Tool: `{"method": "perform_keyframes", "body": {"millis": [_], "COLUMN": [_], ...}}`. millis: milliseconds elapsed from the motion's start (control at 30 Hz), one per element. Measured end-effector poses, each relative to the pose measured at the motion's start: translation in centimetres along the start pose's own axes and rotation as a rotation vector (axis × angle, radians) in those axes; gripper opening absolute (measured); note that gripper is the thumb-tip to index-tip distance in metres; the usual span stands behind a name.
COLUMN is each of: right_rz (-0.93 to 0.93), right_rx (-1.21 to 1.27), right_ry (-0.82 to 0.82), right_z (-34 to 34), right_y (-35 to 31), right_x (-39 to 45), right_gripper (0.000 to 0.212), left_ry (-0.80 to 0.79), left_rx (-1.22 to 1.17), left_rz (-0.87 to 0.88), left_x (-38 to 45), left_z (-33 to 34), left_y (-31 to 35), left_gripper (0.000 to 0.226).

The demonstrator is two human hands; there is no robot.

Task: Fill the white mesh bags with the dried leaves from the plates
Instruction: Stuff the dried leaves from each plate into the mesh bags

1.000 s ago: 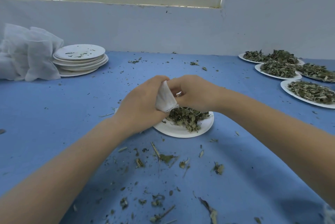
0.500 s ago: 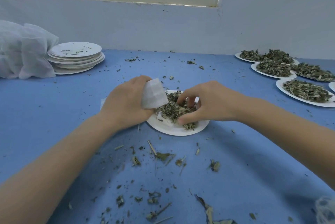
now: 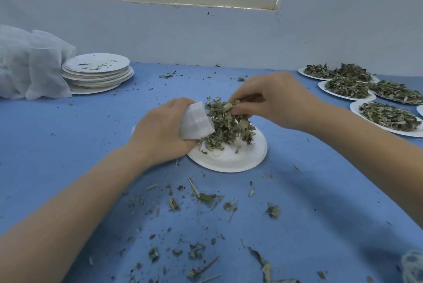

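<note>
A white paper plate (image 3: 240, 156) lies on the blue table in front of me. My left hand (image 3: 160, 131) grips a small white mesh bag (image 3: 194, 121) at the plate's left edge. My right hand (image 3: 270, 99) pinches a big clump of dried leaves (image 3: 226, 122) and holds it lifted above the plate, right beside the bag. The clump hangs down and its lower part still touches the plate. A few crumbs lie on the bare plate.
A stack of used white plates (image 3: 98, 72) and a heap of white mesh bags (image 3: 29, 65) sit at the far left. Several plates heaped with leaves (image 3: 389, 117) line the right side. Loose leaf bits (image 3: 206, 198) litter the near table.
My right hand went from the bag down into the leaves, closed on a clump and has raised it off the plate toward the bag. My left hand kept holding the bag.
</note>
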State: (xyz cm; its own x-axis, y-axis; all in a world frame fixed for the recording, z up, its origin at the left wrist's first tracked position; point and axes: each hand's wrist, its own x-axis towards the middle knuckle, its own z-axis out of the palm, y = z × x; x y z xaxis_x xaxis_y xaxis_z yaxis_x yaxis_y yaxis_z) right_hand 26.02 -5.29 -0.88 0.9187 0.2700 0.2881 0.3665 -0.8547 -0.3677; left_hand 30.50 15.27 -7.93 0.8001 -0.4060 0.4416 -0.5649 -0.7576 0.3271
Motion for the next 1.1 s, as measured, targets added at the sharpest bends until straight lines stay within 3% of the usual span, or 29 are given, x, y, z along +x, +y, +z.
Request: {"method": "perform_keyframes", "body": {"millis": [200, 367, 500, 600, 700, 767, 867, 967, 1100], "right_rz": [-0.158, -0.191, -0.039, 0.036, 0.050, 0.033, 0.003, 0.094, 0.230], "right_rx": [-0.015, 0.092, 0.362, 0.410, 0.414, 0.444, 0.535, 0.448, 0.631], "right_ry": [-0.050, 0.032, 0.131, 0.172, 0.061, -0.040, -0.012, 0.054, -0.096], "right_z": [1.6, 3.1, 4.2, 4.8, 4.8, 4.3, 2.9, 2.4, 3.4], "right_y": [-0.9, -1.3, -1.6, -1.9, -2.1, -1.8, -1.0, 0.0, 0.0], "right_x": [0.5, 0.5, 0.4, 0.7, 0.9, 0.7, 0.1, -0.1, -0.1], "right_gripper": [0.016, 0.021, 0.023, 0.023, 0.016, 0.016, 0.019, 0.021, 0.029], "left_ry": [0.024, 0.011, 0.028, 0.023, 0.022, 0.046, 0.084, 0.103, 0.143], "left_rx": [-0.088, -0.122, -0.186, -0.189, -0.200, -0.223, -0.222, -0.226, -0.245], "left_rz": [0.026, 0.077, 0.014, 0.021, 0.009, -0.009, -0.025, -0.022, 0.000], "left_x": [-0.1, 0.0, 0.0, 0.0, 0.0, 0.0, 0.1, 0.1, 0.0], "left_z": [0.2, 0.4, 0.4, 0.4, 0.6, 0.5, 0.3, 0.2, 0.2], "left_y": [-0.1, 0.2, 0.4, 0.9, 1.1, 0.8, 0.2, 0.0, 0.4], "left_gripper": [0.062, 0.059, 0.060, 0.052, 0.040, 0.045, 0.049, 0.049, 0.048]}}
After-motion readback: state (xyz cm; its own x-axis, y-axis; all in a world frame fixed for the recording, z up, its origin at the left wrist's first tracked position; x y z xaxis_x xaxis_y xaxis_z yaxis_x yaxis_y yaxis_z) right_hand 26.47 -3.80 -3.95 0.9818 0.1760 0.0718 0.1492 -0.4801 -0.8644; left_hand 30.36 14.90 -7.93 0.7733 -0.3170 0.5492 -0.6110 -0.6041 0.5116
